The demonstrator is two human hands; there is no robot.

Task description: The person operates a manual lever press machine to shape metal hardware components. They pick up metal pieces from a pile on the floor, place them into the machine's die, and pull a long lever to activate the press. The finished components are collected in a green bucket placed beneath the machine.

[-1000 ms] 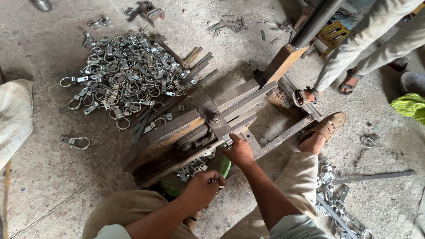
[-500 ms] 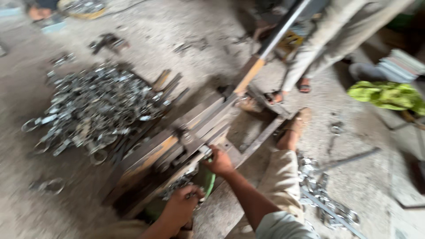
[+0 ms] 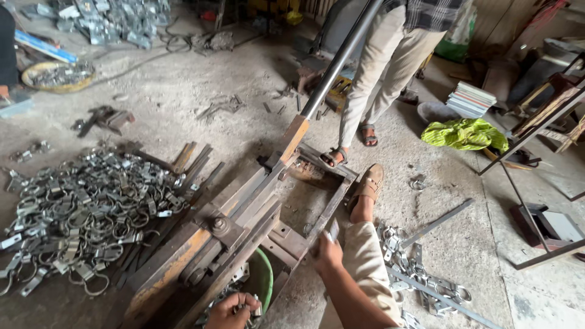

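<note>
The left hand (image 3: 234, 309) sits at the very bottom edge of the view, partly cut off, so its wrist and forearm are out of sight. Its fingers curl around a small cluster of metal clamp pieces (image 3: 250, 303), held just over the green tub (image 3: 263, 279) that peeks out from under the press frame (image 3: 244, 225); how many pieces it grips is hard to make out. Most of the tub is hidden by the frame.

The right hand (image 3: 327, 251) rests at the near right side of the frame, beside the person's bent knee. Its fingers pinch a small flat metal strip (image 3: 333, 230), thumb pressed against one face. The strip stands nearly upright, its long axis running from the hand up toward the far end of the floor, and its lower end is covered by the fingers.

The press frame lies on the floor with its long axis running diagonally from the near left toward the far right, where a long lever bar (image 3: 338, 61) rises steeply and leaves the top of the view. Another person stands by the lever, seen only from the waist down, one sandalled foot (image 3: 335, 156) on the frame's far end.

A heap of finished ring clamps (image 3: 85, 210) covers the floor to the left.
</note>
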